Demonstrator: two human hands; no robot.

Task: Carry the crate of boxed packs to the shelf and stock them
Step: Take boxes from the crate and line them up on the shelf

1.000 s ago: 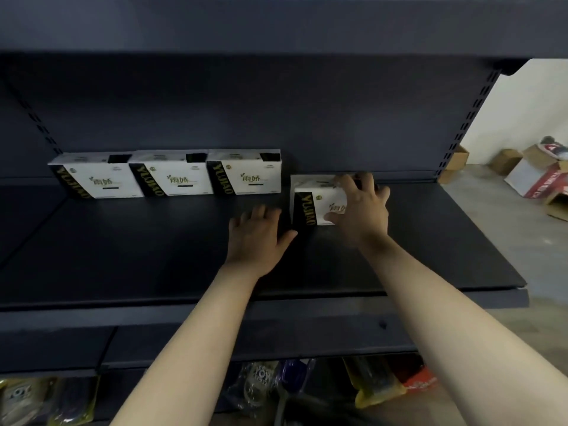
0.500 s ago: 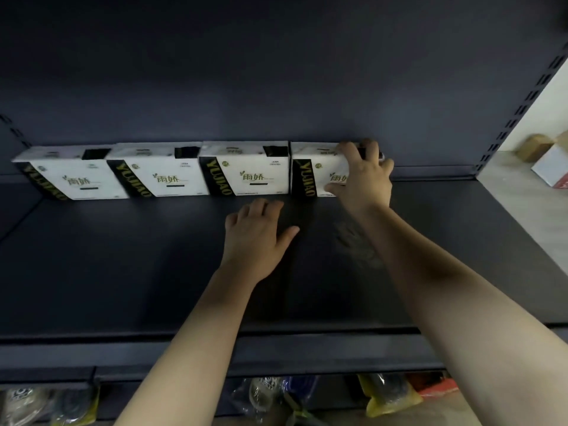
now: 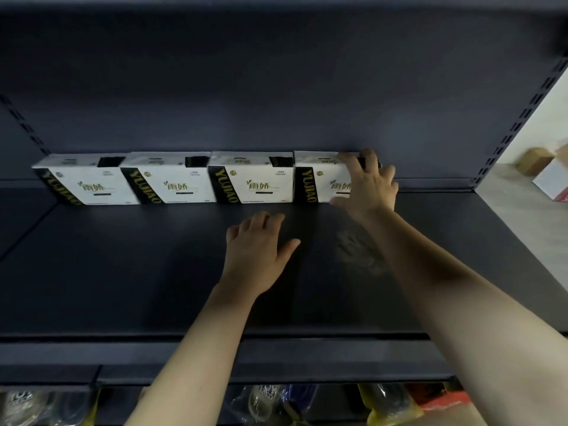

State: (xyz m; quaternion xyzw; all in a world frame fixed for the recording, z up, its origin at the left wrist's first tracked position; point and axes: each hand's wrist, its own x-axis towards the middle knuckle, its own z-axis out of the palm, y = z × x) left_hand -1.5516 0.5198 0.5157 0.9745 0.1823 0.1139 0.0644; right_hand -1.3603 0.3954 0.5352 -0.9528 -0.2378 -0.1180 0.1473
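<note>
White card fourth pack at one o'clock on the shelf, touching the row of three at its nine o'clock. Clamped by right hand, fingers curled over the top, thumb low on the front. Left hand flat on the deck, fingers straight, holding nothing. Press back square to the rear panel, level the front faces, then release gently

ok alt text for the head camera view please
A right hand grips the fourth white-and-black boxed pack in a row at the back of a dark metal shelf; the left hand rests open on it.
</note>
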